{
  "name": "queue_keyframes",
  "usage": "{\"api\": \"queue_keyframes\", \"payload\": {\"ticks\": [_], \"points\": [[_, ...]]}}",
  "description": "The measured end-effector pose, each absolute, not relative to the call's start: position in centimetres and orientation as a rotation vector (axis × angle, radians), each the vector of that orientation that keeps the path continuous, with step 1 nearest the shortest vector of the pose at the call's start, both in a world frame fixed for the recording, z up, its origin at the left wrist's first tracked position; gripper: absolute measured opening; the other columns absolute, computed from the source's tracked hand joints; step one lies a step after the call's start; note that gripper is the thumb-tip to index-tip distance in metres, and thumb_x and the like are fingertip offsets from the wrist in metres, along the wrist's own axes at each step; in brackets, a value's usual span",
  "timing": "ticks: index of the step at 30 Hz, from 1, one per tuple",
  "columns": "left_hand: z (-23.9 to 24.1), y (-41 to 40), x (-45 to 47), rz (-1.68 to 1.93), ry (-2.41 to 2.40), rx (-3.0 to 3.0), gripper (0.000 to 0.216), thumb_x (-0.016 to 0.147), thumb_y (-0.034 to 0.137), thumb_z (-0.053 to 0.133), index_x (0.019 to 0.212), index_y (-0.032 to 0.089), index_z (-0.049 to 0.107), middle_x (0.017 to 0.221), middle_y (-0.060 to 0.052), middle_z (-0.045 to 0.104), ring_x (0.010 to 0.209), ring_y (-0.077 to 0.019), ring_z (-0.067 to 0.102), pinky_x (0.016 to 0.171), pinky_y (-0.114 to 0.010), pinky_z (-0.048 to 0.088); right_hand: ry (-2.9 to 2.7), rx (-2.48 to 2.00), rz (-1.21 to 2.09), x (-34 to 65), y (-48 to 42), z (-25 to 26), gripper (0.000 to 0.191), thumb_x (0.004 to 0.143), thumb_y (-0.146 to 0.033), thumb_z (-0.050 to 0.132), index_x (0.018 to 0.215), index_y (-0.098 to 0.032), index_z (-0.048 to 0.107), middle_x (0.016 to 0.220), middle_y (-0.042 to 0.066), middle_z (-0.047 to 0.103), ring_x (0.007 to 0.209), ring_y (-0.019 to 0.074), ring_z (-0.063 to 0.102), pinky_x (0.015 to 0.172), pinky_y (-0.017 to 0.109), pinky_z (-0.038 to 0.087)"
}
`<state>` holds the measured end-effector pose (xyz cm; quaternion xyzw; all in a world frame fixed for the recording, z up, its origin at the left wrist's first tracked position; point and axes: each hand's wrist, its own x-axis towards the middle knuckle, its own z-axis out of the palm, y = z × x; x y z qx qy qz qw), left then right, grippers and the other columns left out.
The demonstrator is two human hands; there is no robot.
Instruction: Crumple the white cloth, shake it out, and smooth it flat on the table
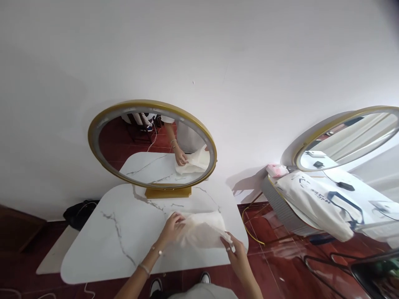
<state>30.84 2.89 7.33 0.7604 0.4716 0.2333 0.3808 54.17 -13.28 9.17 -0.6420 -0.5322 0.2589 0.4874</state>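
A thin white cloth (202,228) lies crumpled on a white marble table (124,232) in front of me. My left hand (172,227) rests on the cloth's left end with its fingers curled onto the fabric. My right hand (236,249) pinches the cloth's near right corner, with a ring on one finger. A round gold-framed mirror (152,143) stands at the table's far edge and reflects a hand and the cloth.
A second table (358,195) at the right carries a white printed bag (318,199), a pink pack (277,169) and another gold-framed mirror (346,137). A yellow cable (249,228) lies on the red floor between the tables. A black bag (79,212) sits by the wall at the left.
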Motion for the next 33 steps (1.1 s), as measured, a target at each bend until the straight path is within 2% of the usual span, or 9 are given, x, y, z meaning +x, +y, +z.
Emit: {"api": "queue_keyframes", "payload": {"ticks": [6, 9, 11, 16, 19, 23, 28, 31, 33], "points": [[7.8, -2.6, 27.3, 0.897, 1.309, 1.822, 0.029, 0.080, 0.047, 0.054, 0.084, 0.022, 0.070, 0.095, -0.007, 0.073, 0.087, -0.0215, 0.068, 0.069, -0.030, 0.058, -1.108, -1.596, 0.584, 55.9, -16.2, 6.3, 0.046, 0.089, -0.054, 0.050, 0.099, -0.015, 0.073, 0.098, 0.012, 0.074, 0.091, 0.0261, 0.070, 0.080, 0.030, 0.057], [9.3, -3.2, 26.8, 0.987, 1.378, 1.796, 0.029, 0.079, 0.048, 0.057, 0.079, 0.022, 0.069, 0.104, -0.008, 0.073, 0.095, -0.0240, 0.069, 0.072, -0.031, 0.059, -1.103, -1.630, 0.553, 57.2, -16.1, 6.7, 0.049, 0.091, -0.054, 0.046, 0.104, -0.014, 0.071, 0.101, 0.012, 0.073, 0.089, 0.0253, 0.070, 0.079, 0.030, 0.056], [11.2, -2.7, 27.2, 1.064, 1.423, 1.761, 0.029, 0.080, 0.049, 0.058, 0.076, 0.021, 0.066, 0.105, -0.008, 0.073, 0.094, -0.0233, 0.069, 0.073, -0.030, 0.058, -1.110, -1.636, 0.511, 58.2, -14.9, 8.0, 0.048, 0.091, -0.054, 0.045, 0.103, -0.014, 0.070, 0.099, 0.012, 0.074, 0.088, 0.0251, 0.069, 0.079, 0.030, 0.056], [17.5, -0.5, 29.3, 1.263, 1.366, 1.642, 0.030, 0.079, 0.049, 0.058, 0.085, 0.020, 0.053, 0.079, -0.002, 0.067, 0.076, -0.0154, 0.066, 0.069, -0.024, 0.055, -1.143, -1.569, 0.431, 60.9, -10.3, 13.4, 0.045, 0.088, -0.054, 0.050, 0.095, -0.014, 0.069, 0.088, 0.009, 0.073, 0.083, 0.0236, 0.067, 0.072, 0.026, 0.053], [20.6, -0.9, 29.5, 1.357, 1.338, 1.757, 0.025, 0.081, 0.044, 0.057, 0.080, 0.021, 0.050, 0.080, -0.001, 0.065, 0.076, -0.0125, 0.064, 0.070, -0.021, 0.053, -1.231, -1.487, 0.404, 62.5, -9.2, 17.3, 0.039, 0.088, -0.051, 0.052, 0.093, -0.016, 0.070, 0.086, 0.007, 0.072, 0.081, 0.0217, 0.064, 0.072, 0.026, 0.050], [22.9, -4.3, 27.6, 1.219, 1.194, 2.131, 0.034, 0.089, 0.034, 0.045, 0.063, 0.021, 0.062, 0.097, -0.007, 0.069, 0.089, -0.0147, 0.066, 0.078, -0.022, 0.053, -1.426, -1.380, 0.397, 64.2, -12.0, 21.4, 0.027, 0.086, -0.044, 0.059, 0.084, -0.020, 0.072, 0.085, 0.007, 0.069, 0.085, 0.0216, 0.061, 0.076, 0.028, 0.050], [23.6, -8.7, 24.4, 0.869, 1.031, 2.206, 0.041, 0.092, 0.035, 0.039, 0.080, 0.029, 0.078, 0.101, -0.007, 0.073, 0.089, -0.0134, 0.069, 0.074, -0.022, 0.057, -1.627, -1.418, 0.571, 65.8, -18.2, 23.5, 0.020, 0.083, -0.040, 0.065, 0.087, -0.025, 0.077, 0.072, 0.007, 0.067, 0.069, 0.0207, 0.061, 0.064, 0.031, 0.052], [23.7, -9.7, 23.6, 0.832, 1.065, 2.187, 0.026, 0.088, 0.037, 0.052, 0.092, 0.037, 0.077, 0.093, -0.003, 0.075, 0.086, -0.0167, 0.071, 0.074, -0.026, 0.060, -1.656, -1.372, 0.698, 66.5, -20.4, 24.2, 0.022, 0.081, -0.045, 0.066, 0.089, -0.028, 0.078, 0.074, 0.010, 0.072, 0.063, 0.0223, 0.066, 0.056, 0.030, 0.053], [23.5, -9.4, 23.7, 0.894, 1.115, 2.147, 0.021, 0.084, 0.038, 0.059, 0.097, 0.039, 0.076, 0.094, -0.001, 0.076, 0.087, -0.0189, 0.072, 0.074, -0.026, 0.060, -1.551, -1.423, 0.786, 66.8, -20.5, 24.5, 0.026, 0.082, -0.048, 0.064, 0.090, -0.027, 0.078, 0.077, 0.011, 0.073, 0.049, 0.0187, 0.062, 0.042, 0.027, 0.047]]}}
